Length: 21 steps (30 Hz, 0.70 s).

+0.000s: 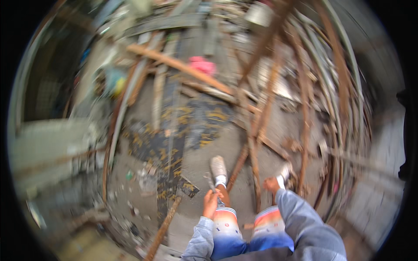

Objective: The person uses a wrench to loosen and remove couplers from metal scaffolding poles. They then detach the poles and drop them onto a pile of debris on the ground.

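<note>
Grey sleeves (pixel 305 217) nearest me. Hands apart: left hand (pixel 210 204) closed on a thin grey tool (pixel 211 182), near the left shoe (pixel 217 166); right hand (pixel 272 184) blurred, can't tell its grip. I'd guess the step is picking through scrap wood (pixel 180 65); next move calls for careful footing. White bucket-like container (pixel 260 15) far off, contents unreadable.

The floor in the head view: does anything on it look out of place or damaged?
Yes. An orange-brown plank lies askew across other boards on the floor. The bright pink thing, too blurred to identify, looks odd against their dull colours. The dark patch with yellow marks looks worn, though blur leaves this unsure.
</note>
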{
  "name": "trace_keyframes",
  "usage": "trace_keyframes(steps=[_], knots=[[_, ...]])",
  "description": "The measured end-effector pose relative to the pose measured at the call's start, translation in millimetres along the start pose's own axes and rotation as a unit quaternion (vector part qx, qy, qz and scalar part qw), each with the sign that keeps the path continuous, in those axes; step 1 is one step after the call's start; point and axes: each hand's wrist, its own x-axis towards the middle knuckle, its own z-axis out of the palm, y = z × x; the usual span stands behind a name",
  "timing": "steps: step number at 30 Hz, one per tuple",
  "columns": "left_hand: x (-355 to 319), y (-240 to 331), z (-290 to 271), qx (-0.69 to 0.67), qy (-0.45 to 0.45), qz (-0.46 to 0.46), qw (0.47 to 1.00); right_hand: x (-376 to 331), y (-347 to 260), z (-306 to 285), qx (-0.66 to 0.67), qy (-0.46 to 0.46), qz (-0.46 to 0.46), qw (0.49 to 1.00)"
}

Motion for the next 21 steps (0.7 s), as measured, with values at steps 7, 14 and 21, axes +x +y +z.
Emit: trace_keyframes(steps=[7, 14, 21], knots=[[3, 1, 96, 0.147, -0.071, -0.046, 0.985, 12, 88, -122, 0.018, 0.201, -0.047, 0.978], [-14, -33, 246, 0.376, -0.136, -0.043, 0.916, 48, 184, -150, 0.270, 0.225, 0.014, 0.936], [23, -113, 300, 0.518, -0.203, 0.046, 0.830, 142, 276, -234, 0.362, 0.367, 0.018, 0.857]])
